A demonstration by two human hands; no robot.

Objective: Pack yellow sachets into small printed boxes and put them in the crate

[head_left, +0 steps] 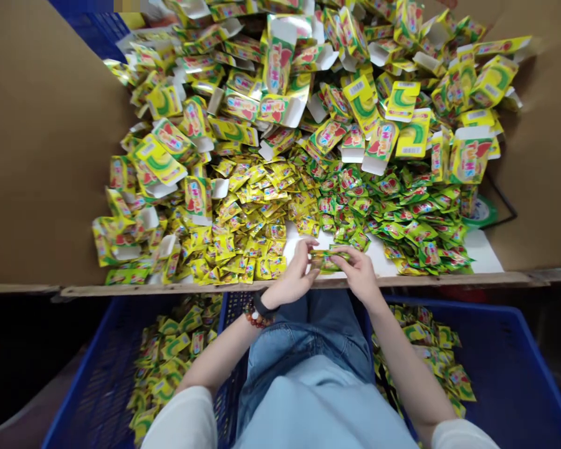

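Observation:
Close to the table's front edge, my left hand curls its fingers and thumb round the left end of a small yellow-green candy box. The box's other end is pinched by my right hand. My fingers cover both of its ends, so I cannot tell whether its flaps are folded in. Just beyond my hands lie two heaps of small sachets, yellow sachets to the left and green sachets to the right. Behind them rises a large pile of printed candy boxes, several with white flaps standing up.
Brown cardboard walls flank the piles on both sides. Below the table edge, a blue crate at right and a blue basket at left hold more yellow-green boxes. A green round label sits by the right wall.

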